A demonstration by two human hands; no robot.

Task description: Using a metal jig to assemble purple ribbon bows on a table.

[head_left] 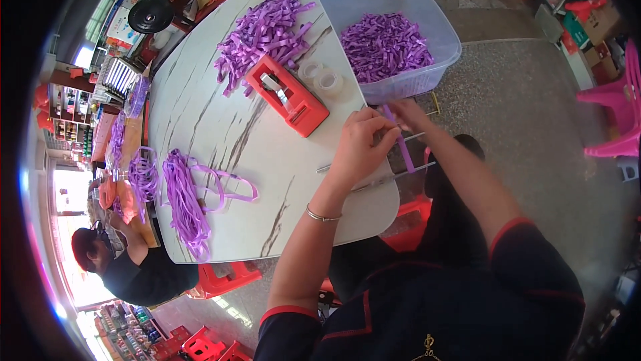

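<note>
A purple ribbon strip runs between my two hands at the table's right edge. My left hand, a silver bangle at its wrist, is closed with fingertips pinched on the ribbon. My right hand is closed around the ribbon's upper end, its fingers partly hidden. Thin metal rods stick out by the table edge under the hands, and the ribbon lies across them. Left of my hands stands a red tape dispenser, with clear tape rolls beside it.
A clear plastic bin of purple ribbon pieces stands past the marble-patterned table's right edge. Cut purple pieces are heaped at the far side; long ribbons lie at the left. Another person sits left. Red stools stand below.
</note>
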